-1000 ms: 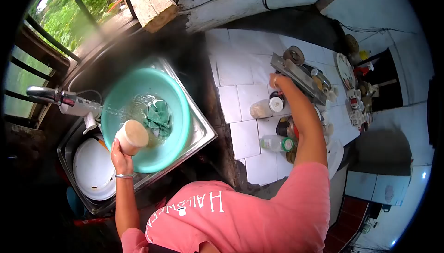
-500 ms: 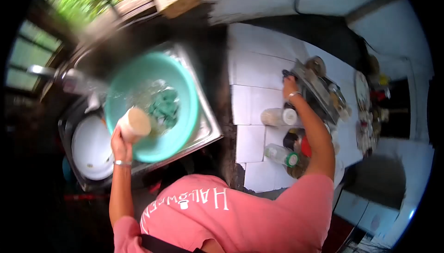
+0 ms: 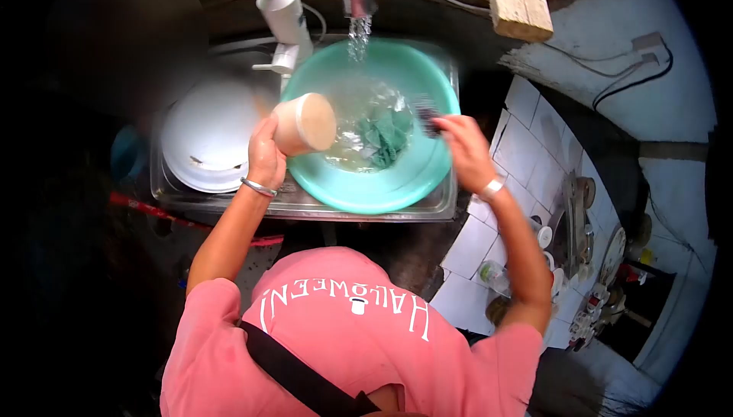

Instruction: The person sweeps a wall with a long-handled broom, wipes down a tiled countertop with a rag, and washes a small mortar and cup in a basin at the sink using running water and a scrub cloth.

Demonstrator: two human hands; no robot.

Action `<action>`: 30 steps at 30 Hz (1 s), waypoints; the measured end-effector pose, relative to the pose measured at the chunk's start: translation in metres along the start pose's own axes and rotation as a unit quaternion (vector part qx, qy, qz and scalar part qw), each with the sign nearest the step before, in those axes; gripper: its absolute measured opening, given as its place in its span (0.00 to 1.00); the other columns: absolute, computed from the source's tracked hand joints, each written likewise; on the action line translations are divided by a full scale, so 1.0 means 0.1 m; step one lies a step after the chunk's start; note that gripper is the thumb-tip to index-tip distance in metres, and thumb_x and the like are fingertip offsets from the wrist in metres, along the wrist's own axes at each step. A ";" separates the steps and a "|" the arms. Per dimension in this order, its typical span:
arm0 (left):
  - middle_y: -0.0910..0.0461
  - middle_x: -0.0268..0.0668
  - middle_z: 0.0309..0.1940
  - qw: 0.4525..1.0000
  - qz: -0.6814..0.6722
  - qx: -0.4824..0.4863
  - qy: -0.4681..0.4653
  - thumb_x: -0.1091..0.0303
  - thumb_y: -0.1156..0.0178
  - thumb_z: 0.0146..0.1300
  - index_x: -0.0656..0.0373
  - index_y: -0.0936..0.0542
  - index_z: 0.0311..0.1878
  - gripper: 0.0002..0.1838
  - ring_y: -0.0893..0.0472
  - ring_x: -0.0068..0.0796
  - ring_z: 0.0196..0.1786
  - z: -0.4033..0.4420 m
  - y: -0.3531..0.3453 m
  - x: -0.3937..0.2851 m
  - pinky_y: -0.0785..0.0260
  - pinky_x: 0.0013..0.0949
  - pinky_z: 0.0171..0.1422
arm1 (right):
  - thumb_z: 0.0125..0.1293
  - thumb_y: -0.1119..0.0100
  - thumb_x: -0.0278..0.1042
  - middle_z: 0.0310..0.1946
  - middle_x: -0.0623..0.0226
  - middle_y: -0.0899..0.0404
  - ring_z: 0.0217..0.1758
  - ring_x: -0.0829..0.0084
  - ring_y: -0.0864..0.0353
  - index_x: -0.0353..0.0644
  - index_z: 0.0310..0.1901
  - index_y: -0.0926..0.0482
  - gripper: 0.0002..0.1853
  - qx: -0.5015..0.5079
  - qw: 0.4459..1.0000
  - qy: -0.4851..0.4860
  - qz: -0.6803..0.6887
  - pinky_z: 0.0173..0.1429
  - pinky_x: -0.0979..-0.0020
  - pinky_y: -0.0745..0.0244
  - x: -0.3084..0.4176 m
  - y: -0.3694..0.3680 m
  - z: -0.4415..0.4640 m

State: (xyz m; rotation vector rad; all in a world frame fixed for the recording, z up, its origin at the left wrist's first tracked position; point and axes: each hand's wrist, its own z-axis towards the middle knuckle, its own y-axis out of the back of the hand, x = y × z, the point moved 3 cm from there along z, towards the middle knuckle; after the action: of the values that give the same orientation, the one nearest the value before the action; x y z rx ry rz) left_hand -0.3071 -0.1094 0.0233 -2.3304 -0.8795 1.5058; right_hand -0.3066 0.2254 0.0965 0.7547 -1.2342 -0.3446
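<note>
My left hand point(image 3: 266, 154) grips a beige round tub point(image 3: 305, 125), tilted over the left rim of a turquoise basin point(image 3: 366, 202). Its broad round end faces right. At the basin's right rim, my right hand point(image 3: 467, 151) is closed on a small dark brush point(image 3: 428, 115), blurred by motion. A green cloth point(image 3: 388, 136) lies in the basin's cloudy water. Water runs into the basin from a tap point(image 3: 356, 1) above its far side.
The basin stands in a metal sink point(image 3: 305, 203). White plates point(image 3: 210, 131) lie to its left. A white faucet point(image 3: 281, 16) rises behind. On the right, a tiled counter point(image 3: 469, 253) carries jars and a clear green-lidded jar point(image 3: 495, 276). A wooden block point(image 3: 521, 1) juts out at the back.
My right hand has moved from the tiled counter to the basin, now with the dark brush in it. The view has turned left toward the sink. My left hand still holds the tub.
</note>
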 end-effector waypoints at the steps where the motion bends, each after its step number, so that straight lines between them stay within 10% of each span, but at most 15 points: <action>1: 0.26 0.40 0.48 1.000 -0.006 0.006 -0.003 0.62 0.52 0.67 0.64 0.30 0.50 0.16 0.27 0.32 0.53 -0.01 0.03 -0.04 0.36 0.36 0.59 | 0.64 0.52 0.27 0.49 0.53 0.31 0.52 0.57 0.29 0.35 0.51 0.28 0.14 0.029 1.000 -0.002 0.010 0.57 0.68 0.34 0.01 -0.37 0.20; 9: 0.25 0.39 0.49 0.996 -0.087 0.016 0.028 0.62 0.53 0.68 0.64 0.29 0.52 0.17 0.26 0.31 0.53 0.01 0.22 -0.13 0.36 0.35 0.59 | 0.60 0.50 0.42 0.52 0.56 0.31 0.56 0.56 0.32 0.45 0.55 0.31 0.21 0.145 0.913 -0.059 -0.378 0.60 0.52 0.40 -0.42 -2.69 0.90; 13: 0.25 0.40 0.48 0.993 -0.107 0.032 0.045 0.61 0.52 0.68 0.65 0.28 0.51 0.17 0.26 0.30 0.52 0.03 0.22 -0.14 0.35 0.34 0.57 | 0.53 0.43 0.38 0.42 0.56 0.28 0.45 0.57 0.27 0.40 0.41 0.25 0.16 0.252 0.937 -0.027 -0.241 0.48 0.57 0.32 -0.11 -2.32 0.63; 17: 0.24 0.39 0.46 0.996 -0.080 0.023 0.029 0.59 0.54 0.69 0.66 0.27 0.49 0.18 0.25 0.28 0.48 0.08 0.16 -0.07 0.34 0.32 0.54 | 0.52 0.45 0.31 0.42 0.54 0.28 0.42 0.58 0.27 0.35 0.38 0.25 0.12 -0.057 0.991 -0.116 0.042 0.49 0.64 0.30 0.19 -1.63 0.36; 22: 0.23 0.39 0.43 0.998 -0.042 0.022 0.042 0.56 0.55 0.70 0.66 0.28 0.48 0.20 0.23 0.29 0.45 0.10 -0.06 0.20 0.31 0.33 0.52 | 0.51 0.43 0.32 0.54 0.47 0.34 0.57 0.50 0.33 0.31 0.44 0.29 0.19 -0.122 0.988 0.048 0.079 0.60 0.62 0.36 1.03 -1.46 0.46; 27: 0.23 0.41 0.42 0.995 -0.040 0.023 0.086 0.56 0.56 0.70 0.67 0.29 0.48 0.21 0.23 0.31 0.45 0.08 -0.11 0.32 0.31 0.35 0.51 | 0.56 0.50 0.28 0.41 0.54 0.24 0.44 0.57 0.24 0.35 0.46 0.27 0.15 -0.119 0.973 -0.140 0.140 0.49 0.64 0.30 0.33 -1.47 0.60; 30: 0.23 0.41 0.43 0.995 -0.051 0.031 0.079 0.54 0.55 0.69 0.67 0.28 0.48 0.21 0.23 0.31 0.46 0.07 -0.13 0.37 0.31 0.34 0.51 | 0.53 0.50 0.27 0.49 0.53 0.29 0.53 0.56 0.29 0.34 0.48 0.28 0.19 -0.140 0.983 -0.024 0.117 0.58 0.64 0.35 0.62 -1.40 0.36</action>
State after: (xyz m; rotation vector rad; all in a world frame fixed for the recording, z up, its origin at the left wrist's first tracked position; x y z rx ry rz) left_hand -0.3069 -0.0778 -0.0011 -2.2857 -0.8844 1.2711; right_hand -0.2990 0.0752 0.0503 0.3576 -1.2729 -0.3358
